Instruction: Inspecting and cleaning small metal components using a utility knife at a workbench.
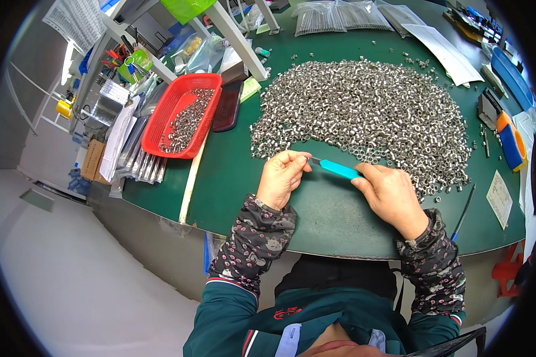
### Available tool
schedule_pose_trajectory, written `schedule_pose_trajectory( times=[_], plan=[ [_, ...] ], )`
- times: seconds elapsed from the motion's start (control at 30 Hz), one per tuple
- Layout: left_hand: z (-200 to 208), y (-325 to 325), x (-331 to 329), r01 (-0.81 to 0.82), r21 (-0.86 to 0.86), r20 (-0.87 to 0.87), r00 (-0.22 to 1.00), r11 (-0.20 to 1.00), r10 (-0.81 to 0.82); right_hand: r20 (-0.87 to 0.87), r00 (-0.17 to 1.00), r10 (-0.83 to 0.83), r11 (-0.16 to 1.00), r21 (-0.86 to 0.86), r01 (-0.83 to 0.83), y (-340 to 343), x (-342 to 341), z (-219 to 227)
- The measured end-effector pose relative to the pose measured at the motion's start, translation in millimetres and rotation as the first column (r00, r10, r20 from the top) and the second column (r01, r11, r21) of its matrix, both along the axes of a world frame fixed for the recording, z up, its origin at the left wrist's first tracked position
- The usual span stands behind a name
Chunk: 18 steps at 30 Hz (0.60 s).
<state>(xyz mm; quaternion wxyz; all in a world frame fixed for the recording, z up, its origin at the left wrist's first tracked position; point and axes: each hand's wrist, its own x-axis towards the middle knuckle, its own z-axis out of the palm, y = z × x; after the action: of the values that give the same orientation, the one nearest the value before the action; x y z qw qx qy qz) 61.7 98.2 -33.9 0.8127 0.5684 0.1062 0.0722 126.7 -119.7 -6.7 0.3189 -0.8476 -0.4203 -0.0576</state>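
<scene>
My right hand point(390, 193) is closed round the end of a teal-handled craft knife point(339, 169), with its thin blade pointing left. The blade's tip meets the fingertips of my left hand point(283, 175), which pinch a small metal piece mostly hidden by thumb and finger. Both hands are above the green tabletop point(333, 217), at the near edge of a wide heap of small metal rings point(363, 107). Left of the heap, a red plastic basket point(150, 138) holds more of these rings.
Beside the basket lie a dark phone point(227, 107) and a stack of plastic-bagged papers point(116, 143). A pen point(464, 211), a paper card point(499, 199) and a blue-and-orange tape dispenser point(511, 141) lie on the right. Bags of metal tubes point(339, 18) rest at the back.
</scene>
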Motion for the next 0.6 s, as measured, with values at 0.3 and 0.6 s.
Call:
schedule_pose_trajectory(
  times=[0.3, 0.6],
  plan=[
    [2.6, -0.3, -1.5, 0.041, 0.114, -0.013, 0.999, 0.993, -0.04, 0.009, 1.0, 0.014, 0.999, -0.028, -0.014, -0.5, -0.1, 0.8],
    [1.5, 3.7, -1.0, 0.078, -0.142, -0.004, 0.997, 0.987, -0.08, 0.148, 0.98, -0.136, 0.986, 0.112, 0.12, -0.8, 3.9, 1.4]
  ],
)
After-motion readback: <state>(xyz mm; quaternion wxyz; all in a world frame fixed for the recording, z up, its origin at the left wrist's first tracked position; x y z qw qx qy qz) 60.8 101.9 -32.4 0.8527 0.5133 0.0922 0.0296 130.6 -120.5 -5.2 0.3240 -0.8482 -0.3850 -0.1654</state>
